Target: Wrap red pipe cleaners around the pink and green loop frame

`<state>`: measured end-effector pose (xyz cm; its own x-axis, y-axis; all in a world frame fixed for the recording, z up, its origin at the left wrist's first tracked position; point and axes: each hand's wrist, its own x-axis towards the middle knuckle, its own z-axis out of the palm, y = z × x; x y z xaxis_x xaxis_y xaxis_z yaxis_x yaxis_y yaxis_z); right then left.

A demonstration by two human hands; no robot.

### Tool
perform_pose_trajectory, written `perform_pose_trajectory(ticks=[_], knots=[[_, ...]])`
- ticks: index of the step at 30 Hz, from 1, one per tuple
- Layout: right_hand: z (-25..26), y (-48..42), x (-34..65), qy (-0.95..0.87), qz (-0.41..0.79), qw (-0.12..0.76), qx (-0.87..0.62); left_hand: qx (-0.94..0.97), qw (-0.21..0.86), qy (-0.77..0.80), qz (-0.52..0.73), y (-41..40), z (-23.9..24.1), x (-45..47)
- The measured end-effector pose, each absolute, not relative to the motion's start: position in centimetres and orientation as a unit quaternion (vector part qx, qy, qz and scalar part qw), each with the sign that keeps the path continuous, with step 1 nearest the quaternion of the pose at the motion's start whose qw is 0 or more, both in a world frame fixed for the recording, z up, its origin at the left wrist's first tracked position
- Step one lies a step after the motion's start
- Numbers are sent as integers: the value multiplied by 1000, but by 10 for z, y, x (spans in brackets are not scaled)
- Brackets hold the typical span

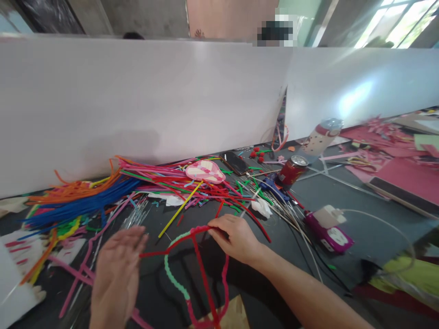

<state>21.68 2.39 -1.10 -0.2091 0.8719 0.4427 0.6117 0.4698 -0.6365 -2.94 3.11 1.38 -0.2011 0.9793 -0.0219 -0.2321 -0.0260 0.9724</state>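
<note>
Can (292,172), bottle (319,140): contents unclear | right fingers (219,223) pinch fuzzy frame (202,269) | left fingers (130,242): cannot tell

the right hand (240,240) pinches a pipe-cleaner frame (203,269)

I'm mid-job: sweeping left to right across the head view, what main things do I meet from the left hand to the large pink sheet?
Left hand → red-and-green pipe-cleaner frame → right hand → crumpled white scrap → red drink can → purple power strip → large pink sheet.
</note>
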Motion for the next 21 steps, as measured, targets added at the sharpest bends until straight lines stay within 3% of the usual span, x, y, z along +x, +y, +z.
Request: perform_pose_trajectory(ticks=[4,12,21], knots=[[-6,21,215,-754,183,410,-480,614,274,537,509,18,38,-20],[-1,10,211,-766,243,433,-407,793,295,448,289,38,46,34],[-8,12,214,-756,244,442,-416,833,307,426,173,56,41,28]])
